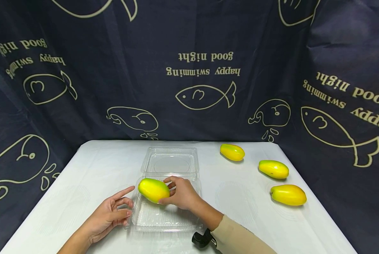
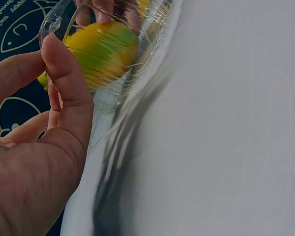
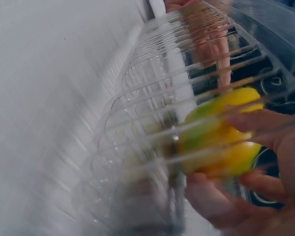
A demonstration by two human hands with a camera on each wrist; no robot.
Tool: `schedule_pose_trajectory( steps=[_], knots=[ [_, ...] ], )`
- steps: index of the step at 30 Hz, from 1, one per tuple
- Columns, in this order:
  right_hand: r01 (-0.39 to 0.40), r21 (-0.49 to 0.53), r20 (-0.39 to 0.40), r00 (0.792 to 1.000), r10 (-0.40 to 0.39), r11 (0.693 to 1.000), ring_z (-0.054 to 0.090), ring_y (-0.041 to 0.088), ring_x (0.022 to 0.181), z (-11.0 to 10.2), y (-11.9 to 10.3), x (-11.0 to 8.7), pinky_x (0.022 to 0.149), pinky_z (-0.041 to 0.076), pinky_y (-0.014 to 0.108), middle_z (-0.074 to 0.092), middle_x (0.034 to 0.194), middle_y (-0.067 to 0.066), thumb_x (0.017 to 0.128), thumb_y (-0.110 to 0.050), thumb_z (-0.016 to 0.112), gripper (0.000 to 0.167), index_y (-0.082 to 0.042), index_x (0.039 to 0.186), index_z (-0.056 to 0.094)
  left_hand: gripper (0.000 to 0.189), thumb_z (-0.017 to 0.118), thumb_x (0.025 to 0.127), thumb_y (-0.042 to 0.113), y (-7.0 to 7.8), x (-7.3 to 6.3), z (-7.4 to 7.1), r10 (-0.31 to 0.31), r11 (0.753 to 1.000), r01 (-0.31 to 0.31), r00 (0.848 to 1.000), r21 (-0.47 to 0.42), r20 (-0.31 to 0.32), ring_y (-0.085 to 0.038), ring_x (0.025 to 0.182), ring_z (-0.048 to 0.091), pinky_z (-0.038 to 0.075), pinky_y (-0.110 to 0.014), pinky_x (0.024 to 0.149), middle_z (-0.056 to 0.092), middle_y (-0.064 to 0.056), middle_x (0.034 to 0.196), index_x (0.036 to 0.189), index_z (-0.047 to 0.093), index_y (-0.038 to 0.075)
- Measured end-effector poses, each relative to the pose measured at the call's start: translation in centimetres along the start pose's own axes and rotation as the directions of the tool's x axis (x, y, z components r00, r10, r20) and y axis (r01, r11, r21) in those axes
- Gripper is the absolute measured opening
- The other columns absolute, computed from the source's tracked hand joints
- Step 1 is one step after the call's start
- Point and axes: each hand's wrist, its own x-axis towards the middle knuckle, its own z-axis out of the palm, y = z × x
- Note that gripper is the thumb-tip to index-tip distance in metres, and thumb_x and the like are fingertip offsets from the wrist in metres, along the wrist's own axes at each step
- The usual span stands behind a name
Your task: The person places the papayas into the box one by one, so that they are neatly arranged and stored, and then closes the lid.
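Note:
A yellow-green mango (image 1: pixel 153 190) is in my right hand (image 1: pixel 182 193), gripped at its right end between thumb and fingers. It is over the base of a clear plastic clamshell box (image 1: pixel 164 225), whose lid (image 1: pixel 171 164) lies folded back behind. My left hand (image 1: pixel 108 217) is at the left side of the box, index finger extended and the other fingers loosely bent. In the left wrist view its thumb tip (image 2: pixel 51 42) is right at the clear rim. The right wrist view shows the mango (image 3: pixel 221 132) through the ribbed plastic wall.
Three more mangoes are on the white table (image 1: pixel 240 225): one at the back (image 1: pixel 232 152), another nearer the right edge (image 1: pixel 273 169) and a third in front of that (image 1: pixel 288 195). Dark cloth (image 1: pixel 205 123) with fish drawings surrounds the table. A black clamp-like part (image 1: pixel 202 239) sits by the right sleeve.

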Motion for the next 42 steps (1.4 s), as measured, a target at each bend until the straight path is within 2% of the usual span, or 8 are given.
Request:
schedule_pose_trajectory(
  steps=[9,18,30,42],
  knots=[
    [0.000,0.005,0.005,1.000,0.000,1.000,0.075,0.024,0.090,-0.1,-0.1,-0.1,0.070,0.059,0.020,0.072,0.114,0.013,0.072,-0.025,0.095,0.067,-0.007,0.130,0.066,0.079,0.054,0.098,-0.010,-0.1,0.0,-0.1,0.000,1.000,0.000,1.000,-0.004,0.000,-0.008,0.078,0.063,0.060,-0.020,0.069,0.060,0.005,0.109,0.164,0.015,0.009],
    [0.017,0.019,0.004,1.000,-0.017,1.000,0.076,0.021,0.090,-0.4,0.1,-0.1,0.072,0.060,0.020,0.073,0.114,0.013,0.071,-0.025,0.095,0.069,-0.006,0.130,0.065,0.077,0.053,0.099,-0.010,-0.1,0.0,0.0,-0.001,1.000,0.001,1.000,0.001,-0.003,-0.008,0.078,0.063,0.060,-0.020,0.069,0.060,0.005,0.109,0.164,0.019,0.012],
    [0.003,0.055,-0.003,1.000,-0.003,0.998,0.075,0.030,0.098,-0.8,0.1,-0.5,0.076,0.063,0.026,0.072,0.117,0.014,0.071,-0.027,0.095,0.071,-0.006,0.132,0.065,0.076,0.052,0.099,-0.011,-0.1,0.1,0.0,-0.001,1.000,0.001,1.000,0.007,-0.003,-0.007,0.078,0.063,0.060,-0.021,0.069,0.060,0.005,0.110,0.164,0.020,0.013],
    [0.041,0.078,-0.027,0.999,-0.039,0.996,0.073,0.031,0.101,-1.6,0.0,-0.9,0.080,0.062,0.025,0.071,0.118,0.017,0.073,-0.027,0.094,0.069,-0.005,0.132,0.065,0.077,0.053,0.099,-0.010,-0.1,0.1,0.0,-0.005,1.000,0.005,1.000,-0.002,-0.009,-0.007,0.078,0.063,0.060,-0.020,0.069,0.060,0.004,0.109,0.164,0.017,0.011]
  ],
)
